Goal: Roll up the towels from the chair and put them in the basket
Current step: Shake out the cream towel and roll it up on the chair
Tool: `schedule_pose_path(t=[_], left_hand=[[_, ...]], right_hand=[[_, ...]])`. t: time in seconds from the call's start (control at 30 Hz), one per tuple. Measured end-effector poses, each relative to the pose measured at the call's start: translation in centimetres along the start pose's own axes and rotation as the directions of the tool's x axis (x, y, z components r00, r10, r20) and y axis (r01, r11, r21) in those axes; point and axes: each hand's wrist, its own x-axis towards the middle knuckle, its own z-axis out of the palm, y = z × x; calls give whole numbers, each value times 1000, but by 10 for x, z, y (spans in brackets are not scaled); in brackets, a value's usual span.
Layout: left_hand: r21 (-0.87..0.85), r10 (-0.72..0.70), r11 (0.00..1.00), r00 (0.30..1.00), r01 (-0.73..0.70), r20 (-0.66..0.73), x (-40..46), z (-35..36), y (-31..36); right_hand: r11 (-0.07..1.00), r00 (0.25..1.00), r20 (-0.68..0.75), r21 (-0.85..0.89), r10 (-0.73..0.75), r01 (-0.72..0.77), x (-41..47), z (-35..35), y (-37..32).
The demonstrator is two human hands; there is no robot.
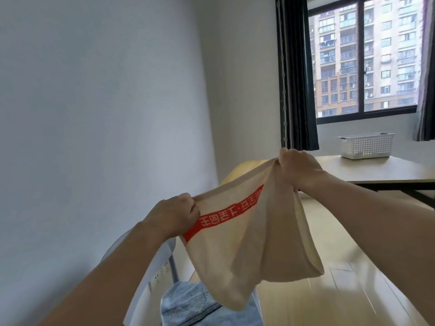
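A cream towel (pixel 249 250) with a red lettered band hangs in the air between both hands. My left hand (pixel 174 215) grips its left top corner. My right hand (pixel 299 170), higher and farther, grips the bunched right corner. Below the towel, a blue-grey towel (pixel 188 307) lies on a white chair (pixel 150 278) at the bottom of the view. The white perforated basket (pixel 367 145) stands on the table (pixel 376 171) at the right, under the window, well beyond my right hand.
A white wall runs along the left. Dark curtains (pixel 296 74) frame a window at the back right. Light wooden floor (pixel 341 278) stretches between the chair and the table. The table's dark frame (pixel 412 191) juts out at the right.
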Motion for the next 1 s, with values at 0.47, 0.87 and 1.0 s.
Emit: schedule_pose_path(t=[0.47, 0.87, 1.0], left_hand=[[-651, 71, 752, 994, -105, -78, -15, 66, 114], [-626, 19, 777, 996, -70, -88, -16, 92, 131], [-793, -20, 609, 999, -9, -27, -22, 91, 107]], right_hand=[[991, 993, -96, 109, -62, 72, 19, -35, -23], [951, 996, -77, 309, 33, -7, 16, -27, -9], [958, 997, -59, 285, 44, -25, 12, -19, -3]])
